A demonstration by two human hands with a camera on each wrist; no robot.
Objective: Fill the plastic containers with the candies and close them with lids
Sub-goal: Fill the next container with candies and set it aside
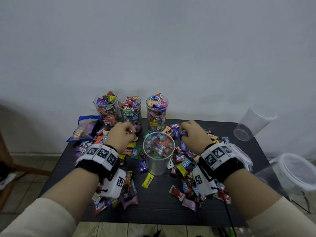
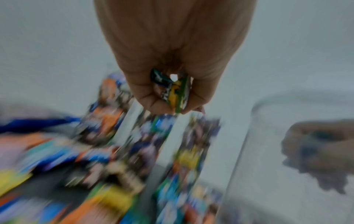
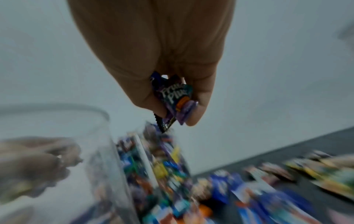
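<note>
A clear plastic container (image 1: 159,152), partly filled with wrapped candies, stands open at the middle of the black table (image 1: 153,207). My left hand (image 1: 122,134) hovers just left of its rim and grips a few candies (image 2: 173,91) in green, yellow and blue wrappers. My right hand (image 1: 191,132) hovers just right of the rim and pinches purple and blue wrapped candies (image 3: 175,100). Three full containers (image 1: 130,108) stand in a row at the table's back edge, without lids. Loose candies (image 1: 184,161) lie scattered on both sides.
A blue candy bag (image 1: 85,125) lies at the back left. An empty clear container (image 1: 253,124) stands at the back right corner. Another clear container with a lid (image 1: 297,171) sits off the table's right side. A wall rises behind the table.
</note>
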